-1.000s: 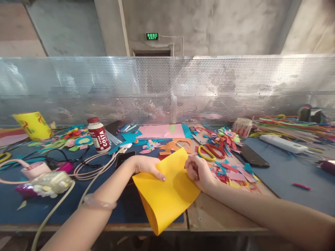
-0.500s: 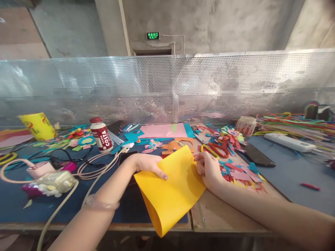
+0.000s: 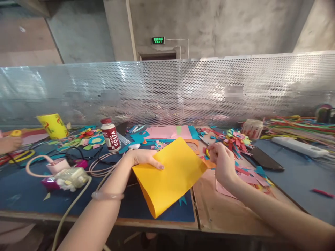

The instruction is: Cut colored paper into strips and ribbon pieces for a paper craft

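A sheet of yellow paper (image 3: 170, 174), bent over into a loose fold, is held above the table's front edge. My left hand (image 3: 148, 158) grips its upper left side, thumb on top and fingers hidden behind. Off the paper's right corner, my right hand (image 3: 222, 160) has curled fingers over the scissors' spot; whether they hold anything is hidden. A bit of yellow scissors handle (image 3: 207, 152) shows beside those fingertips, with a grey blade (image 3: 204, 140) beyond. Orange paper scraps (image 3: 209, 164) lie just below the right hand.
Pink paper (image 3: 167, 132) and colourful scraps (image 3: 91, 139) cover the back. A Costa bottle (image 3: 111, 136), cables and a plug adapter (image 3: 73, 177) stand left. Right are a phone (image 3: 265, 158), a power strip (image 3: 299, 146) and pipe cleaners (image 3: 293, 127). Another person's hand (image 3: 10, 143) is far left.
My right hand has left the paper's right edge and moved up and right to the scissors. The left hand still holds the yellow sheet. Another person's hand has come into view at left.
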Available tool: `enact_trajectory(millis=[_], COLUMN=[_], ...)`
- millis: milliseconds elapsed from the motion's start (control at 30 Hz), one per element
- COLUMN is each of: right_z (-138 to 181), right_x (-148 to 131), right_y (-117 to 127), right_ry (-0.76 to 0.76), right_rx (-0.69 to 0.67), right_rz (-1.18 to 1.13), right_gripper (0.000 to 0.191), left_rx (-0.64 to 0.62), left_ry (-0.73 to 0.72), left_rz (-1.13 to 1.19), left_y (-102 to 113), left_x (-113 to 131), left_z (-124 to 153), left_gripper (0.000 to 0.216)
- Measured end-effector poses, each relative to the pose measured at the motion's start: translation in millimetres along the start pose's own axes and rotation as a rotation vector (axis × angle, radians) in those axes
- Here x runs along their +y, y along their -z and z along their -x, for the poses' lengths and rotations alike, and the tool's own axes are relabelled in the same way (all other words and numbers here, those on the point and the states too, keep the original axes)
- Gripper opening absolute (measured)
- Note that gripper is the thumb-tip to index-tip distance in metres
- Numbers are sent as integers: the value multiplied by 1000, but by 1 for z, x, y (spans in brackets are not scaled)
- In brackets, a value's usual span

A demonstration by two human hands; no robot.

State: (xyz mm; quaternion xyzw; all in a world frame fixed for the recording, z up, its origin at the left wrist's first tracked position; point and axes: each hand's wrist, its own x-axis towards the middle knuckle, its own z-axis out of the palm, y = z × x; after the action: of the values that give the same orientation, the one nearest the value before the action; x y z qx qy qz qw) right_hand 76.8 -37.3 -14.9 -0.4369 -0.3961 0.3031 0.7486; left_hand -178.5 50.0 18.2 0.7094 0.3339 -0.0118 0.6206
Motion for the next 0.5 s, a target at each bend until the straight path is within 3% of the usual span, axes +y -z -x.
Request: enact_trajectory(millis=[100,267,367,500], right_z=[12,52,69,79], right_x=[-17,-26,-19,0], right_y=[-12,-45,-64,-74], right_ry=[-9,-237,-353,-391], right_rx=[-311,-953,-1116,-1144], right_rz=[-4,27,-75,-81], right_gripper=[23,29,29,28], left_rx=[1,-10,10,17], left_ry=[-4,-15,-21,-18], left_rz=[-16,-116,-115,-97], left_y=[-5,-10,-11,-11], left_x=[0,3,2,-3], left_z=[-6,-15,-18,-19], left_gripper=[40,34,36,37])
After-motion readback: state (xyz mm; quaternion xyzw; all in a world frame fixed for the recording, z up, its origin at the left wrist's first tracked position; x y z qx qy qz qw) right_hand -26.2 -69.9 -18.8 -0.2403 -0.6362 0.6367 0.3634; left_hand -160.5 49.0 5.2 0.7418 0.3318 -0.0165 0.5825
